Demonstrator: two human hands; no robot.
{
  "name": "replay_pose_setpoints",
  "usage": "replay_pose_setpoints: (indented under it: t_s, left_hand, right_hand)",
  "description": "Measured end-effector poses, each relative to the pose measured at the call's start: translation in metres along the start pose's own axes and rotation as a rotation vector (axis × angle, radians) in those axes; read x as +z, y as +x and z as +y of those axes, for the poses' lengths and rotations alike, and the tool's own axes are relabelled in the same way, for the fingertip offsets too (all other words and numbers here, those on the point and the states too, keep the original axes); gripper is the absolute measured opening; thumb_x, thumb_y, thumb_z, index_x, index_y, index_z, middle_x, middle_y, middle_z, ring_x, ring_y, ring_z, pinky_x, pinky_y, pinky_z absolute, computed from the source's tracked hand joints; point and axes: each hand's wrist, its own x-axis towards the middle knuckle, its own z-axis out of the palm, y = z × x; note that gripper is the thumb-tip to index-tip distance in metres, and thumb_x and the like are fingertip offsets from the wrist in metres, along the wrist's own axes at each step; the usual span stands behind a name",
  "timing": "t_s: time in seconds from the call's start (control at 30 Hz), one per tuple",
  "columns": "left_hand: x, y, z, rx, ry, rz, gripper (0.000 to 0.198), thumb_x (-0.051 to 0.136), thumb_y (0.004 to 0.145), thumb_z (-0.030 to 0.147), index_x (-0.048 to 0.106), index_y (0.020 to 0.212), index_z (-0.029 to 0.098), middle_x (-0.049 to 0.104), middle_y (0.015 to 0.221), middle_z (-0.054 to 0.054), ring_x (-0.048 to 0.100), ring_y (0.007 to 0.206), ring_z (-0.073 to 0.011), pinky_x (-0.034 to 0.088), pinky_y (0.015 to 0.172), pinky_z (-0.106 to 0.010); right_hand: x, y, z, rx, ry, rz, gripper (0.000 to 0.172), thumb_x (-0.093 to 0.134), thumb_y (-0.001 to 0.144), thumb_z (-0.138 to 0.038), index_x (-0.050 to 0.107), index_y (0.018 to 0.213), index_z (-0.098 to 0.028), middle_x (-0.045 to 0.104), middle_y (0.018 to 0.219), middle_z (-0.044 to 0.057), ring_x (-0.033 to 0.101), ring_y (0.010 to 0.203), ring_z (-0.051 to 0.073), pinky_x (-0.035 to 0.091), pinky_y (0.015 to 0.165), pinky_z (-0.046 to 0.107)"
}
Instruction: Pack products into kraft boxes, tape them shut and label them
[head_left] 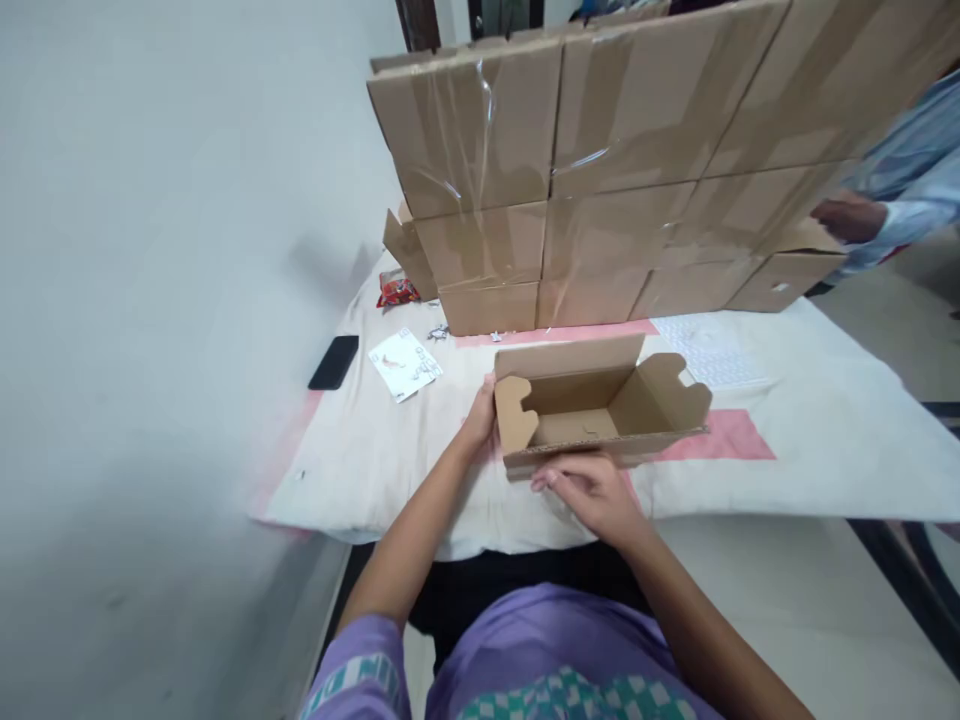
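From where I stand, both arms reach forward over the cloth-covered surface [825,440], elbows bent, one running up either side of the purple shirt. The left hand [484,412] lies against the outer left end of an open cardboard carton [574,425], thumb uppermost by the corner; its fingers are mostly out of sight, so I can't tell how far they close on the board. The right hand [592,492] is at the carton's near long wall, palm turned inward, fingers bent and thumb lying close to them; it seems to touch the wall low down, though I can't tell whether it grips anything.

The carton sits directly in front of the body, between the two hands, its mouth facing up and its notched end flaps sticking out. Behind it rises a wall of taped boxes [622,130]. Off to the left lie a printed sheet [405,364] and a black phone [333,363]. At the right, another person's hand [851,217] is by the boxes.
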Motion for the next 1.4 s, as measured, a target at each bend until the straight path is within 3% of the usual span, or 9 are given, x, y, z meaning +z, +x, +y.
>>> replay_pose_setpoints:
  t_s: [0.13,0.23,0.33,0.57,0.87,0.97,1.17,1.3,1.4]
  left_hand:
    - [0.008,0.01,0.004,0.175,0.239,0.008,0.081,0.044,0.085,0.087,0.072,0.112,0.017,0.077,0.108,-0.012,0.071,0.104,-0.028,0.057,0.09,-0.038]
    - [-0.006,0.019,0.022,0.33,0.421,0.004,0.058,0.069,0.077,0.07,0.074,0.1,0.017,0.077,0.111,-0.009,0.067,0.113,-0.0284,0.051,0.1,-0.038]
    - [-0.012,0.029,0.033,0.357,0.52,-0.048,0.044,0.083,0.065,0.052,0.075,0.088,0.015,0.079,0.101,-0.008,0.068,0.105,-0.0297,0.053,0.096,-0.041]
    - [0.01,0.042,0.031,0.467,0.668,-0.162,0.046,0.088,0.051,0.026,0.078,0.095,0.016,0.078,0.105,-0.01,0.071,0.101,-0.0289,0.055,0.093,-0.041]
    - [-0.006,-0.019,0.094,1.03,0.32,0.349,0.049,0.071,0.081,0.054,0.059,0.12,0.028,0.064,0.123,-0.003,0.065,0.111,-0.0201,0.052,0.095,-0.034]
    - [0.022,-0.047,0.102,1.184,0.278,0.249,0.051,0.081,0.072,0.056,0.062,0.11,0.028,0.064,0.115,-0.002,0.067,0.104,-0.0207,0.054,0.091,-0.035]
    - [0.09,-0.055,0.062,0.918,0.872,-0.178,0.034,0.08,0.08,0.046,0.055,0.086,0.024,0.068,0.101,-0.005,0.066,0.095,-0.0217,0.05,0.085,-0.035]
    - [0.087,-0.038,0.044,0.807,1.214,-0.426,0.045,0.073,0.085,0.051,0.045,0.065,0.022,0.067,0.088,-0.005,0.061,0.083,-0.0196,0.042,0.081,-0.034]
    - [0.072,-0.038,0.044,0.797,1.279,-0.481,0.05,0.065,0.09,0.05,0.039,0.059,0.021,0.065,0.091,-0.007,0.057,0.08,-0.0184,0.041,0.076,-0.033]
  right_hand:
    - [-0.026,-0.02,-0.016,-0.212,-0.031,-0.05,0.019,0.06,0.094,-0.019,0.078,0.101,-0.022,0.08,0.094,0.006,0.074,0.085,0.021,0.059,0.072,0.032]
    - [-0.064,-0.035,-0.027,-0.493,-0.199,0.321,0.023,0.06,0.09,-0.013,0.075,0.103,-0.025,0.076,0.087,0.004,0.067,0.08,0.022,0.055,0.08,0.042]
    - [-0.101,-0.043,-0.023,-0.456,-0.531,0.646,0.019,0.065,0.087,-0.016,0.075,0.099,-0.027,0.074,0.097,0.006,0.061,0.094,0.028,0.047,0.093,0.053]
    - [-0.125,-0.048,0.009,-0.302,-0.62,0.423,0.022,0.055,0.097,-0.026,0.074,0.108,-0.027,0.062,0.135,0.009,0.051,0.123,0.034,0.045,0.1,0.057]
    - [-0.12,-0.057,0.013,-0.22,-0.531,0.414,0.018,0.055,0.099,-0.033,0.071,0.1,-0.026,0.057,0.137,0.009,0.05,0.128,0.033,0.044,0.103,0.055]
    - [-0.119,-0.055,0.015,-0.211,-0.502,0.426,0.019,0.055,0.098,-0.034,0.072,0.099,-0.026,0.057,0.136,0.009,0.05,0.128,0.032,0.044,0.105,0.055]
    - [-0.115,-0.054,0.027,-0.146,-0.47,0.562,0.025,0.058,0.096,-0.045,0.068,0.091,-0.023,0.055,0.117,0.011,0.053,0.118,0.031,0.049,0.098,0.051]
    - [-0.114,-0.058,0.042,-0.079,-0.441,0.652,0.03,0.059,0.094,-0.05,0.066,0.09,-0.022,0.051,0.108,0.01,0.055,0.114,0.03,0.053,0.092,0.048]
    - [-0.112,-0.06,0.044,-0.091,-0.417,0.636,0.022,0.066,0.091,-0.044,0.066,0.093,-0.022,0.052,0.109,0.01,0.058,0.109,0.029,0.055,0.089,0.045]
